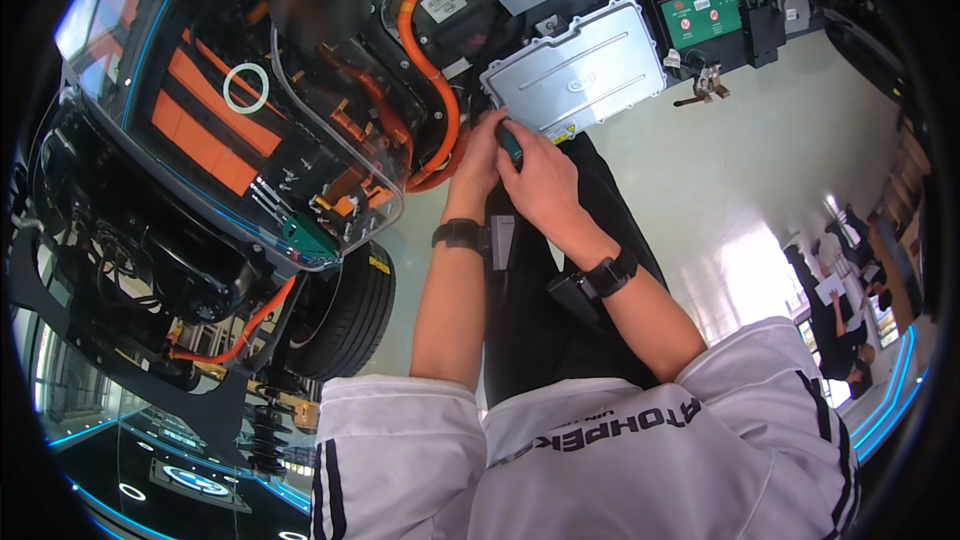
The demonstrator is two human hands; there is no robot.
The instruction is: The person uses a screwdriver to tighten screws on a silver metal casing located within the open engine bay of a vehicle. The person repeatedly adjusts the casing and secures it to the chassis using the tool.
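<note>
My right hand (pixel 545 185) is closed around a dark green tool handle (pixel 511 146); its working end is hidden, so its kind does not show. Close beside it, my left hand (pixel 479 160) has its fingers drawn together at the near left corner of a silver metal box (pixel 575 70). Whatever those fingers pinch is out of sight. The box has a ribbed lid, a scalloped flange and a yellow warning label (pixel 566 134) on its near edge. A thick orange cable (pixel 450 115) curves down just left of my hands.
Left of me, a clear curved cover (pixel 385 215) lies over orange and black parts, above a tyre (pixel 358 315). Beyond the box sits a green-labelled battery (pixel 703 18), with a cable clamp (pixel 704 82) hanging near it. Several people (pixel 850 320) are at far right.
</note>
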